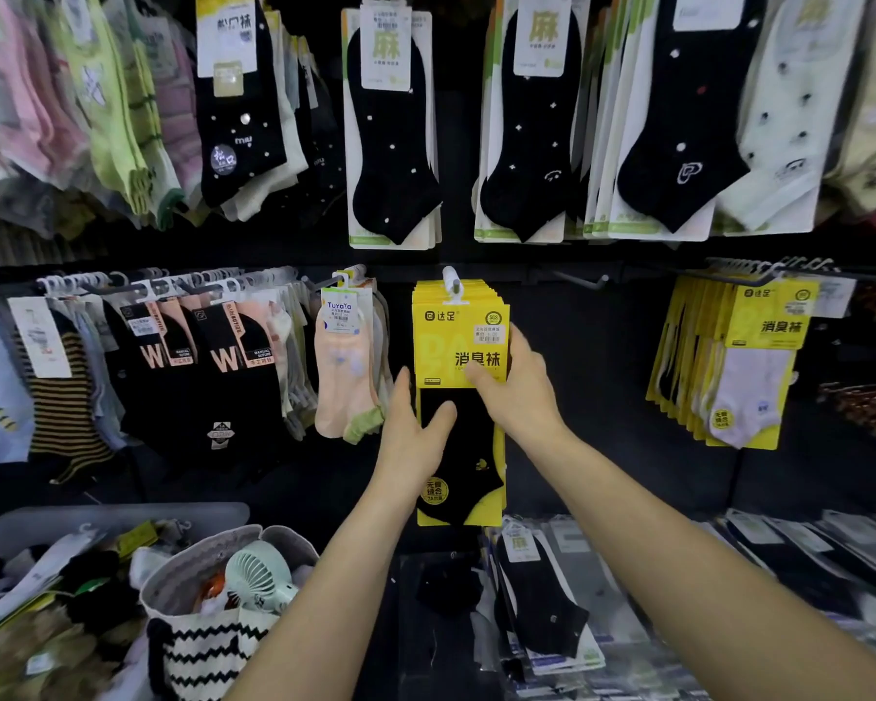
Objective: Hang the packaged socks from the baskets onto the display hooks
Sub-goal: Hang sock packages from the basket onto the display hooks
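Seating the yellow-carded pack of black ankle socks (456, 341) on the metal display hook (453, 284) looks to be the step in hand. The pack hangs at the front of a matching stack. The right grip (514, 392) pinches the card's upper right edge, thumb on the front; the left grip (416, 427) holds the lower left, thumb across the sock. Next, I judge, both should release and reach for the grey plastic basket (112, 518) — another pack waits there.

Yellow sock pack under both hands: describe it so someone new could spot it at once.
On the dark display wall, find the lower hook row's centre. The yellow sock pack hangs there, right of the peach socks. Unlike the yellow packs at far right, it holds a black sock.
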`<state>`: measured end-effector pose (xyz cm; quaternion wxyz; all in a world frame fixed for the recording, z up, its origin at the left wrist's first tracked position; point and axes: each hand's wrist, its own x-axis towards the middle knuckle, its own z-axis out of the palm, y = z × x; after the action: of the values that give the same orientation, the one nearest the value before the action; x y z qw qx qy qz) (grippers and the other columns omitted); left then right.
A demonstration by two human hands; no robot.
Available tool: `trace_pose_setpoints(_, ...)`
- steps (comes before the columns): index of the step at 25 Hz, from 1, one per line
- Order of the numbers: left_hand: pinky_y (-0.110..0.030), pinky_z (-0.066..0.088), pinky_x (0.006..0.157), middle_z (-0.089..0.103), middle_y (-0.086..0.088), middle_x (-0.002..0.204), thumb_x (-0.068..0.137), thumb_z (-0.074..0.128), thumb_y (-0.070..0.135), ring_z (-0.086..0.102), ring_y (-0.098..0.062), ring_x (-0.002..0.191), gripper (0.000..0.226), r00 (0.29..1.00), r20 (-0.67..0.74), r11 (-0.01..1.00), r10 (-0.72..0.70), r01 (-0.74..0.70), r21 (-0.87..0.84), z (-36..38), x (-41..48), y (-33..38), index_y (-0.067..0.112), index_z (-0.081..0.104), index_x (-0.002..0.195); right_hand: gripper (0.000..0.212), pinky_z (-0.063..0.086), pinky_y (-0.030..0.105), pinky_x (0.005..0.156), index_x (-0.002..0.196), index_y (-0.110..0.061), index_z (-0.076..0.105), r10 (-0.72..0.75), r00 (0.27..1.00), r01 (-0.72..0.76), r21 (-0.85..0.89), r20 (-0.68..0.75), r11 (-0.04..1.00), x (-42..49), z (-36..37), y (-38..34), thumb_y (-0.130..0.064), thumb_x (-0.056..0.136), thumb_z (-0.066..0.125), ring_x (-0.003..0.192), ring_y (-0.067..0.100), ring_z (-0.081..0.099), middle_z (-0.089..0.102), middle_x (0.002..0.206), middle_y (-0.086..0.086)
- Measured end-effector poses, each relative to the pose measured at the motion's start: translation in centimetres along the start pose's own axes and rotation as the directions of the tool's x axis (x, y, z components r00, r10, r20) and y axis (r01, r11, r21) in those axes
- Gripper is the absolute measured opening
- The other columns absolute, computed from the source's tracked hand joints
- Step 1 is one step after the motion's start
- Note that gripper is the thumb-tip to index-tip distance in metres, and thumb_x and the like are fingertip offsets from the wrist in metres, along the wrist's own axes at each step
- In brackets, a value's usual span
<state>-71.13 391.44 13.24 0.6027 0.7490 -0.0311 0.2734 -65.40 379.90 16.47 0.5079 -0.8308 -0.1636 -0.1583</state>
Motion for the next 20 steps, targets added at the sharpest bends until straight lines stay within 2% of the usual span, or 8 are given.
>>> trace_pose_setpoints(3, -0.046, 0.03, 0.112, 0.036, -0.013, 0.148, 0.094, 0.05, 0.02, 0.033, -0.024, 0.138, 0.057, 0.996, -0.087, 0.999, -0.019, 0.017, -0.03, -0.8, 3.2, 2.1, 0.007, 0.026, 0.144, 0.071, 0.036, 0.03, 0.095, 0.149, -0.025, 0.018, -0.022, 1.0, 0.021, 0.104, 0.002, 0.994, 1.2, -0.4, -1.5, -0.04, 0.09, 0.055, 0.121, 0.013, 0.041, 0.043, 0.139, 0.004)
trace_pose_setpoints(6, -0.051, 0.033, 0.109, 0.037, -0.019, 0.145, 0.091, 0.05, 0.022, 0.036, -0.033, 0.134, 0.057, 0.995, -0.062, 0.995, -0.079, 0.075, -0.07, -1.0, 6.5, 4.5, 0.003, 0.03, 0.14, 0.059, 0.045, 0.031, 0.094, 0.139, -0.027, 0.034, 0.025, 0.997, -0.045, 0.287, 0.074, 0.957, 2.3, -0.6, -2.6, -0.036, 0.087, 0.061, 0.118, 0.015, 0.052, 0.058, 0.121, -0.004)
trace_pose_setpoints(9, -0.036, 0.049, 0.089, 0.063, -0.001, 0.107, 0.086, 0.052, 0.01, 0.058, -0.021, 0.103, 0.029, 0.994, 0.0, 0.987, -0.11, 0.109, -0.116, -0.5, 7.4, 5.4, 0.025, 0.056, 0.11, 0.041, 0.046, 0.019, 0.074, 0.115, -0.04, 0.04, 0.005, 0.993, -0.042, 0.321, 0.116, 0.946, 2.6, -0.8, -2.9, -0.03, 0.085, 0.066, 0.101, 0.007, 0.059, 0.061, 0.098, -0.018)
trace_pose_setpoints(11, -0.036, 0.05, 0.08, 0.064, 0.001, 0.089, 0.084, 0.051, 0.001, 0.061, -0.019, 0.088, 0.026, 0.996, 0.013, 0.986, -0.084, 0.085, -0.145, -0.4, 7.5, 5.0, 0.025, 0.056, 0.093, 0.048, 0.049, 0.029, 0.086, 0.124, -0.033, 0.042, -0.021, 0.994, -0.008, 0.266, 0.106, 0.964, 2.8, -0.7, -2.6, -0.03, 0.083, 0.067, 0.107, 0.014, 0.057, 0.06, 0.113, -0.006)
trace_pose_setpoints(13, -0.037, 0.051, 0.079, 0.065, -0.001, 0.09, 0.083, 0.05, -0.001, 0.062, -0.021, 0.088, 0.026, 0.996, 0.04, 0.982, -0.076, 0.082, -0.172, -0.6, 7.5, 4.6, 0.02, 0.057, 0.097, 0.069, 0.045, 0.041, 0.099, 0.14, -0.029, 0.032, -0.016, 0.994, -0.008, 0.215, 0.112, 0.977, 3.1, -0.9, -2.6, -0.034, 0.081, 0.069, 0.117, 0.021, 0.052, 0.051, 0.13, 0.003)
trace_pose_setpoints(15, -0.038, 0.053, 0.082, 0.066, -0.002, 0.098, 0.084, 0.051, 0.003, 0.063, -0.021, 0.094, 0.028, 0.996, 0.041, 0.98, -0.081, 0.087, -0.179, -0.7, 7.8, 4.2, 0.019, 0.058, 0.106, 0.083, 0.041, 0.043, 0.103, 0.146, -0.026, 0.021, 0.012, 0.991, -0.041, 0.212, 0.134, 0.976, 3.3, -0.9, -2.5, -0.036, 0.08, 0.07, 0.124, 0.022, 0.048, 0.046, 0.137, 0.003)
trace_pose_setpoints(18, -0.041, 0.051, 0.084, 0.064, -0.011, 0.105, 0.085, 0.047, 0.003, 0.061, -0.027, 0.1, 0.033, 0.995, 0.047, 0.982, -0.084, 0.091, -0.169, -0.3, 7.7, 3.6, 0.004, 0.055, 0.117, 0.076, 0.045, 0.033, 0.098, 0.143, -0.024, 0.027, -0.013, 0.99, -0.032, 0.306, 0.144, 0.952, 3.0, -0.5, -2.5, -0.027, 0.081, 0.07, 0.116, 0.015, 0.055, 0.057, 0.124, -0.004)
trace_pose_setpoints(20, -0.037, 0.052, 0.083, 0.065, -0.009, 0.108, 0.087, 0.047, 0.005, 0.063, -0.024, 0.101, 0.033, 0.996, 0.053, 0.978, -0.072, 0.081, -0.191, -0.2, 7.3, 3.3, 0.007, 0.055, 0.119, 0.07, 0.048, 0.028, 0.092, 0.14, -0.023, 0.031, -0.024, 0.988, -0.033, 0.364, 0.152, 0.931, 2.8, -0.4, -2.2, -0.022, 0.082, 0.07, 0.108, 0.01, 0.058, 0.06, 0.116, -0.008)
